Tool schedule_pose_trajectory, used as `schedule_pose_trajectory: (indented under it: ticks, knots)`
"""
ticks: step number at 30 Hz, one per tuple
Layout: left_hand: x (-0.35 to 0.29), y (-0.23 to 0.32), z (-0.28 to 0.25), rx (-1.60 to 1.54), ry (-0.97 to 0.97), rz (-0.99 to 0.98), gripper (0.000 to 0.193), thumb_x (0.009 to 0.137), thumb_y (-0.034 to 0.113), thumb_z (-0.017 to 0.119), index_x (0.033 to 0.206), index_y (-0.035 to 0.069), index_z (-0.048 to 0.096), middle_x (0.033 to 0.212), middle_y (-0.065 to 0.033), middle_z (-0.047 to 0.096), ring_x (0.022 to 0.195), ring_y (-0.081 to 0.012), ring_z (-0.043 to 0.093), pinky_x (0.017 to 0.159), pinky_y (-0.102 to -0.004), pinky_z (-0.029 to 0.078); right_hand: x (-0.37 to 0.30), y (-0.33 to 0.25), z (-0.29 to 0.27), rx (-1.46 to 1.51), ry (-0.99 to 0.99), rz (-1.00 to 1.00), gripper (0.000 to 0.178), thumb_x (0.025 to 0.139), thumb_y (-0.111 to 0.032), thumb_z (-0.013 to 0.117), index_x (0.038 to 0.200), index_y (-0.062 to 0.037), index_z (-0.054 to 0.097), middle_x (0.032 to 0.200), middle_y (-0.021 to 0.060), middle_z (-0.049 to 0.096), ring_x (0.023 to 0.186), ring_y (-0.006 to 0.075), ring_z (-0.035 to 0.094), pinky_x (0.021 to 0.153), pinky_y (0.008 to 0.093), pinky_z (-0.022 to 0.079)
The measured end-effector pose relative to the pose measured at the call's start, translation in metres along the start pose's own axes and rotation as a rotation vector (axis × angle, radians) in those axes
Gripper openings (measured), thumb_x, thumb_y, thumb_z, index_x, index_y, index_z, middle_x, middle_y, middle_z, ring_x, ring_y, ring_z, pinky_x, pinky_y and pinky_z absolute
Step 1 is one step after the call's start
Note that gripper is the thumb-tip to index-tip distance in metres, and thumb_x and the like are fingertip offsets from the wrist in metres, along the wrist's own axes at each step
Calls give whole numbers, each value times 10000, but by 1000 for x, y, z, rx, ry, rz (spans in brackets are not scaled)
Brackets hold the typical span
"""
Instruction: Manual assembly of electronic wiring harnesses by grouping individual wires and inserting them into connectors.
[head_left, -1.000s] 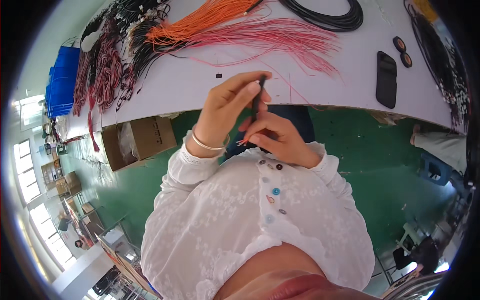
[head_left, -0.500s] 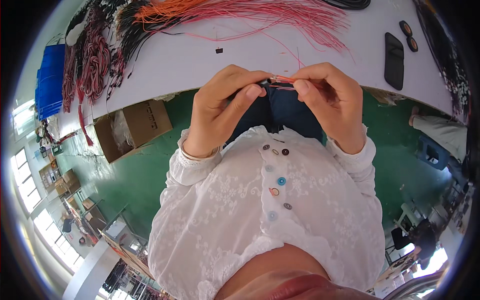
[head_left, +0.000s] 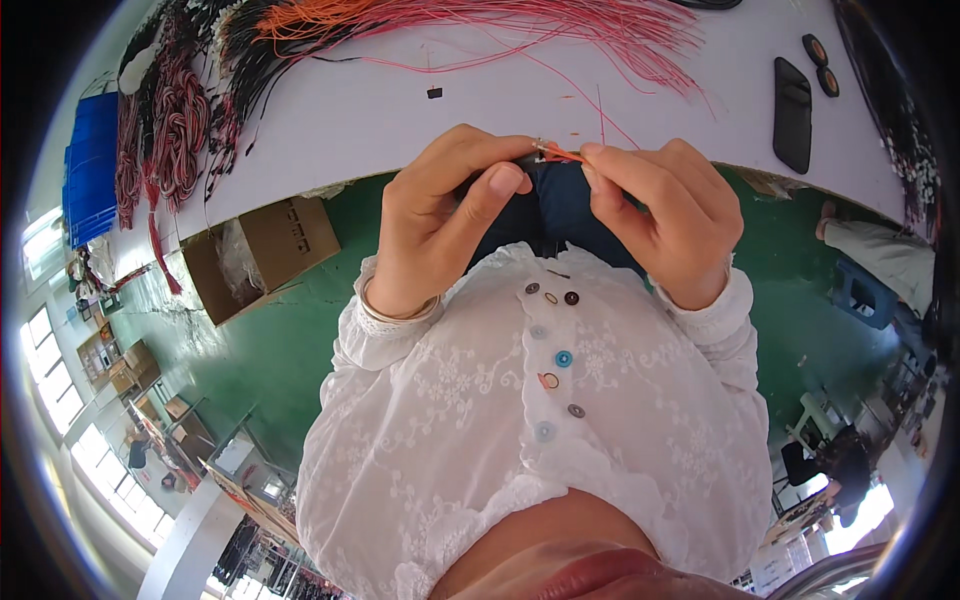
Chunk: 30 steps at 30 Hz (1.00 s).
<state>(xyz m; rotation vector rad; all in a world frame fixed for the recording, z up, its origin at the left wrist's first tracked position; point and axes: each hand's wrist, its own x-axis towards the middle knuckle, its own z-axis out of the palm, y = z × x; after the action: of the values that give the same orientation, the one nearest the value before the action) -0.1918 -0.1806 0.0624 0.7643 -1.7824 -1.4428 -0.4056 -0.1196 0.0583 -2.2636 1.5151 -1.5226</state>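
Close together above the near table edge, my two hands work on thin wires. My left hand (head_left: 435, 215) pinches a small black connector (head_left: 528, 160) between thumb and index finger; most of it is hidden by the fingertips. Short orange wires (head_left: 566, 154) with bare metallic ends run from it toward my right hand (head_left: 675, 210). The right thumb and index finger are closed on those wires, while its other fingers curl loosely. Whether the wire ends sit inside the black connector or only touch it, I cannot tell.
A pile of red and orange wires (head_left: 480, 30) lies across the white table (head_left: 390, 120), with a small black part (head_left: 434, 93) before it. Bundled cables (head_left: 180, 140) hang at left. A black phone (head_left: 792, 115) lies right. Below stands a cardboard box (head_left: 265, 250).
My right hand has shifted slightly right and turned, its fingertips higher on the orange wires. The pink wire strands beneath them no longer show. My left hand has barely moved.
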Motion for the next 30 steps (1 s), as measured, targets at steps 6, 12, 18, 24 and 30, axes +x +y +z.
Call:
schedule_pose_trajectory:
  ticks: [6, 12, 18, 24, 30]
  knots:
    - [1, 2, 0, -14, -9, -40, 219, 1009, 55, 600, 1185, -36, 692, 925, -68, 641, 807, -127, 587, 716, -244, 452, -4, 3, 1, -66, 2, -42, 337, 740, 84, 805, 1046, -31, 724, 832, 57, 729, 581, 156, 579, 523, 257, 446]
    - [3, 1, 6, -64, 59, -57, 235, 951, 59, 690, 1172, -18, 703, 879, -24, 609, 728, -79, 500, 652, -206, 387, -4, 0, 0, -63, 41, -41, 356, 709, 44, 810, 1042, -39, 719, 819, 49, 701, 592, 174, 571, 526, 254, 468]
    - [5, -2, 11, 78, 116, 46, 204, 879, -9, 739, 1079, 26, 753, 824, 2, 610, 672, -55, 463, 585, -203, 339, -5, -5, -3, 19, 7, 57, 309, 723, 68, 784, 1002, -47, 717, 785, 36, 686, 613, 186, 592, 548, 265, 485]
    - [7, -4, 15, 156, 125, 178, 188, 851, -35, 743, 1028, 26, 762, 807, -21, 644, 675, -86, 514, 583, -223, 377, -10, -9, -8, 421, -153, 448, 105, 877, 8, 708, 978, -12, 690, 786, 17, 657, 617, 60, 490, 527, 215, 371]
    - [8, -4, 17, 193, 109, 250, 172, 831, -36, 752, 995, 20, 760, 796, -39, 662, 672, -119, 553, 580, -241, 411, -11, -5, -10, 1055, -298, 941, 100, 936, -46, 639, 1024, -12, 671, 808, 6, 612, 684, 51, 489, 628, 191, 383]
